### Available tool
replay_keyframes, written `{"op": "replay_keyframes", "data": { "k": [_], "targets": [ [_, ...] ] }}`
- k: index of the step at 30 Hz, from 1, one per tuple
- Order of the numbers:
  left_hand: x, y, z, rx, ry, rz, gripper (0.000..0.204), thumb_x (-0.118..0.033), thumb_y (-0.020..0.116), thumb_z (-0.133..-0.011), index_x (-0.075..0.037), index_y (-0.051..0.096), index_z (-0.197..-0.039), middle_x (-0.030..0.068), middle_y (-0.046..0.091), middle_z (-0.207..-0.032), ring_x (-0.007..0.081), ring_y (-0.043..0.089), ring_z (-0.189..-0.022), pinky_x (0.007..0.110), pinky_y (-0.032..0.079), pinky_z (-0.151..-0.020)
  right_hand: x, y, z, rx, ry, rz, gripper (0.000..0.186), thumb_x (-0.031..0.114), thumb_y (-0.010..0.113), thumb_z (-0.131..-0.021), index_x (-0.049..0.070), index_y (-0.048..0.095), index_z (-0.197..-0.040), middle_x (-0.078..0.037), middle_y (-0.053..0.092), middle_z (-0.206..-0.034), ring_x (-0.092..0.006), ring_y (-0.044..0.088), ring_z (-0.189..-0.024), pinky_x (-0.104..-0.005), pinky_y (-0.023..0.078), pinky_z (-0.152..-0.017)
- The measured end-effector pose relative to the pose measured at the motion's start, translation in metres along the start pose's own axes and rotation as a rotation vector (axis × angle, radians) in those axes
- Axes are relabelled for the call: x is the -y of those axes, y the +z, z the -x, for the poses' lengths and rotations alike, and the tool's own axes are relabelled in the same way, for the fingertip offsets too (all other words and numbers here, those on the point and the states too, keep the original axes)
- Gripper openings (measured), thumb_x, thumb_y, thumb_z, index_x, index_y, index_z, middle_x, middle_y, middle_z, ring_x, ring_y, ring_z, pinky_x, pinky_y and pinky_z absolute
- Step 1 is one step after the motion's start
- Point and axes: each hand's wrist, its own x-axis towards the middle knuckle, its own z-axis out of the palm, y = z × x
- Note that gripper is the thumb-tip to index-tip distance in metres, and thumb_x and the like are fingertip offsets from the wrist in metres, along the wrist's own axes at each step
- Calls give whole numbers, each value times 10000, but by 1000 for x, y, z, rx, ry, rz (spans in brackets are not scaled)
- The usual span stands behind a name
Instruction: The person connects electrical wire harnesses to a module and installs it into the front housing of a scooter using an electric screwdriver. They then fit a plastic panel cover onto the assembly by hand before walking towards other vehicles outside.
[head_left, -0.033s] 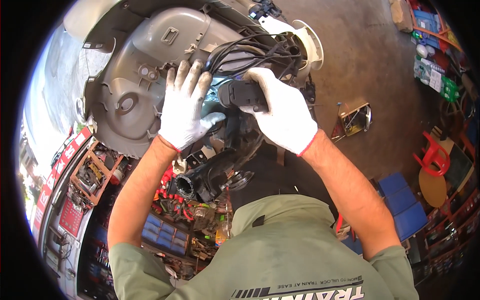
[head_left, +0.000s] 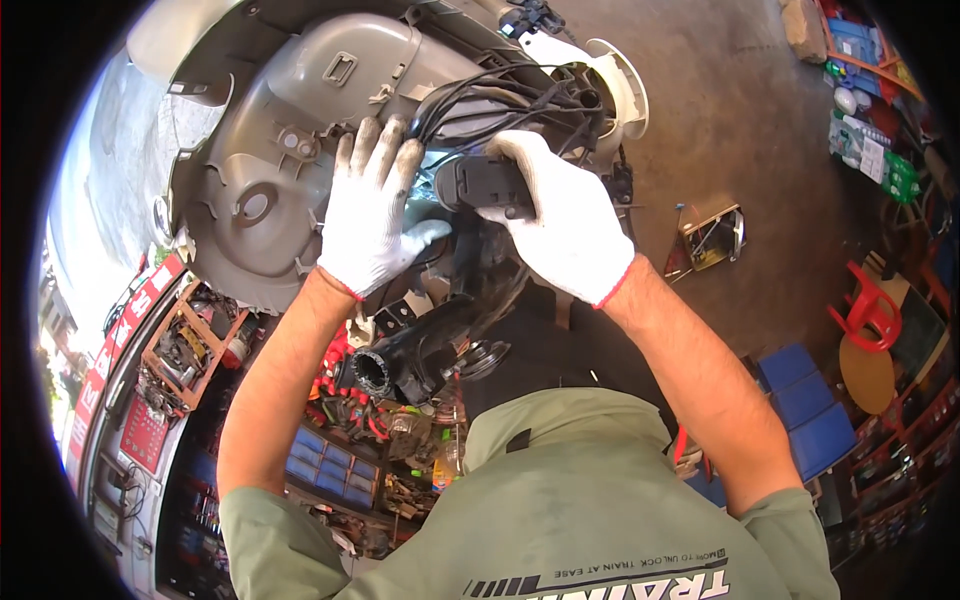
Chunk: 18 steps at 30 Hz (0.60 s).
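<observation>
My right hand (head_left: 565, 215), in a white knitted glove, grips a black hand-held work light (head_left: 485, 185) with a clip on its back. A bluish glow spreads from the light's left end onto the parts below. Beside that glow my left hand (head_left: 370, 215), gloved too with dirty fingertips, is open, its fingers stretched over the edge of a grey-brown plastic body panel (head_left: 240, 165); what its palm touches is hidden. A bundle of black cables (head_left: 490, 100) runs just beyond both hands. Beneath them lies a black frame tube (head_left: 410, 355) with an open round end.
A cream-coloured round part (head_left: 628, 90) stands at the far end of the cables. On the floor to the right lies a small tray-like box (head_left: 712, 240). Blue bins (head_left: 805, 400) and a red stool (head_left: 868, 310) are farther right. Cluttered shelves (head_left: 185, 345) line the left.
</observation>
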Motion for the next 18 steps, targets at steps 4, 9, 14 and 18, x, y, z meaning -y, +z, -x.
{"op": "replay_keyframes", "data": {
  "k": [4, 9, 14, 18],
  "targets": [
    [17, 11, -5, -70, 17, 38, 643, -344, 705, -806, -29, 540, -1341, 227, 474, -1488, 468, 411, -1385, 590, 294, -1168, -2, 6, -14, -33, -46, 30, 414, 137, 743, -845, 81, 554, -1209, -167, 685, -1015, -362, 689, -930, -429, 555, -791],
    [39, 14, -4, -73, 38, 30, 565, -180, 728, -772, -49, 568, -1297, 227, 534, -1451, 487, 466, -1356, 549, 419, -1108, 8, 3, -20, 82, 52, 32, 449, 106, 772, -833, 85, 546, -1221, -176, 688, -1050, -388, 689, -964, -422, 554, -821],
    [47, 15, -2, -97, 7, 117, 434, -256, 785, -778, -71, 657, -1149, 198, 573, -1426, 472, 486, -1358, 493, 474, -1071, 8, 5, -21, 56, 44, 21, 439, 100, 770, -829, 95, 559, -1214, -166, 684, -1056, -380, 690, -963, -416, 557, -815],
    [29, 0, -9, 32, -97, 185, 370, -239, 800, -755, -57, 659, -1046, 214, 530, -1478, 482, 454, -1389, 504, 456, -1093, 6, 5, -22, 34, 63, 24, 430, 84, 764, -823, 92, 575, -1208, -152, 682, -1059, -370, 691, -970, -409, 561, -819]
  ]
}}
